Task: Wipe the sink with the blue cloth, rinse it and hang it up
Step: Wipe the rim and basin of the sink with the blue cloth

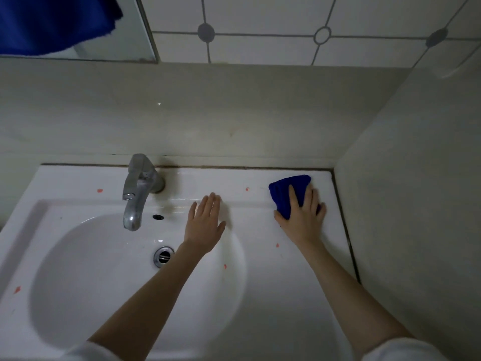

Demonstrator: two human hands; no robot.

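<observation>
Cloth [286,190] sits at the far right corner of the sink [260,295], on the flat ledge behind the basin, close to the seam where the side wall [403,178] meets it. The right hand [303,217] lies on top with fingers spread and fairly straight, pressing it down rather than gripping it, thumb along its near-left edge. The left hand [205,220] is well apart from it, flat and relaxed on the ledge at the basin's back rim, between the tap [138,188] and the cloth, holding nothing. From where I stand the cloth is a bunched wad with no real long axis, and being boxed in by the back and side walls, any stroke has to run leftward along the ledge or back toward the person. That suits the work left, I'd say: a pink spot [247,189] lies on the ledge between the two hands, nearer the cloth, and more dot the rim and basin to the left and front, so wiping looks barely begun. The right hand is plainly the one to do it; the left lies in the line of a long leftward sweep. Much of the cloth is hidden under the palm, so its fold and size are unclear. No water shows at the tap or the drain [163,256]. Up left, a mirror [135,35] shows dark blue fabric [52,22], cut off by the edge; whether it is a reflection or hangs there I cannot tell, and no hook or rail is visible.
</observation>
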